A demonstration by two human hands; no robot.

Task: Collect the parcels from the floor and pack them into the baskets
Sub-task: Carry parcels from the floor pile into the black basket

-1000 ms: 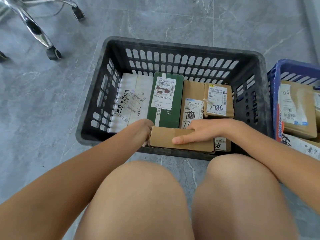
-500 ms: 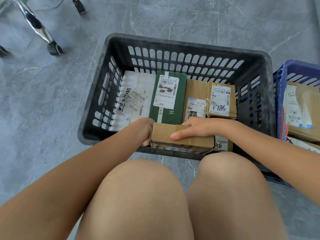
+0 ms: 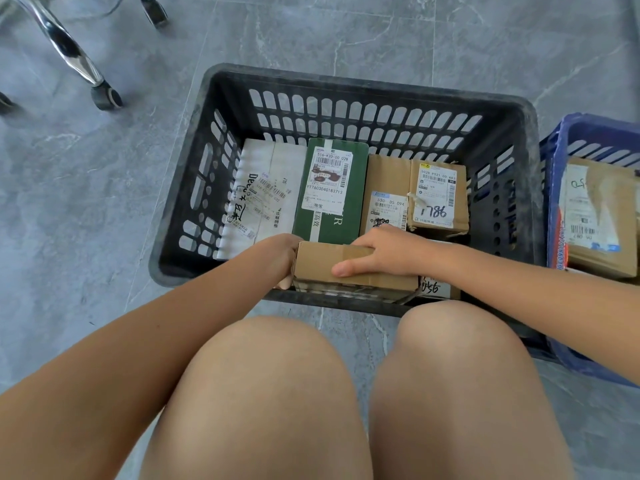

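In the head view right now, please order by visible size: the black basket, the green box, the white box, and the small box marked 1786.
1. black basket
2. green box and white box: alike, and the left hand hides part of the white one
3. box marked 1786, smallest

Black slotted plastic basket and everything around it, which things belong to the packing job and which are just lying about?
Part of the job:
black slotted plastic basket
plain brown cardboard box, held by left hand and right hand
green labelled box
white labelled parcel
blue plastic basket

Lying about:
chrome chair leg with black castor
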